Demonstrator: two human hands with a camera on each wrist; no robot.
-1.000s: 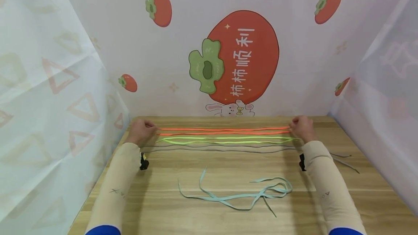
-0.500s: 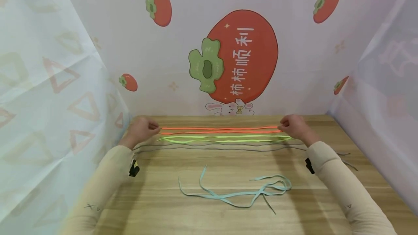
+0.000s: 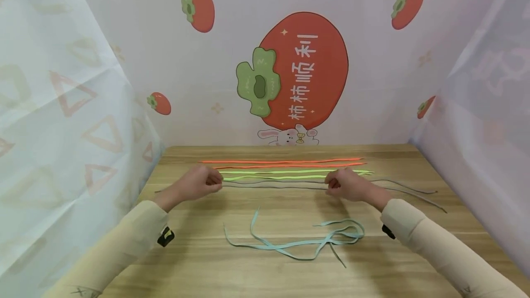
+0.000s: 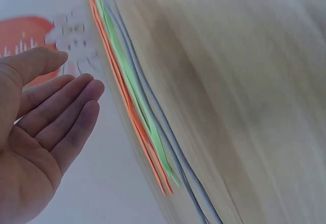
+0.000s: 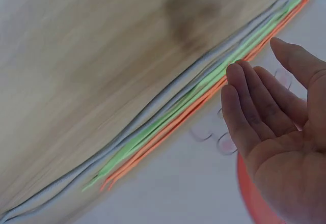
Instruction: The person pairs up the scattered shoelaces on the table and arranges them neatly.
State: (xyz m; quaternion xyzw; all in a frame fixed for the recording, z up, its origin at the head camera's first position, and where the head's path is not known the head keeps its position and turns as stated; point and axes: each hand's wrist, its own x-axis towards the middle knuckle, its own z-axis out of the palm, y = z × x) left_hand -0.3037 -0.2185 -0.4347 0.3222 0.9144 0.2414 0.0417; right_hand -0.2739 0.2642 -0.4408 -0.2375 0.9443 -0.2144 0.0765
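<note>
In the head view, two orange shoelaces (image 3: 285,165) lie stretched side by side near the table's back edge. Yellow-green shoelaces (image 3: 296,171) run in front of them, then two thin grey shoelaces (image 5: 201,61). My left hand (image 3: 201,182) hovers over the left part of the green and grey laces, and my right hand (image 3: 348,184) over their right part. Both wrist views show loosely bent fingers, thumbs apart, and nothing held. Closer to me, light blue shoelaces (image 3: 298,243) lie loosely crossed and looped on the table. The hands cover parts of the green and grey laces.
The wooden table (image 3: 256,279) meets a white printed backdrop (image 3: 215,72) at its back edge. Similar cloth sheets (image 3: 83,151) rise on the left and right sides. The grey laces' ends spread towards the table's right side.
Both hands have left the ends of the orange laces, moved inward and towards me, and now hover over the green and grey laces. The laces lie nearly as before.
</note>
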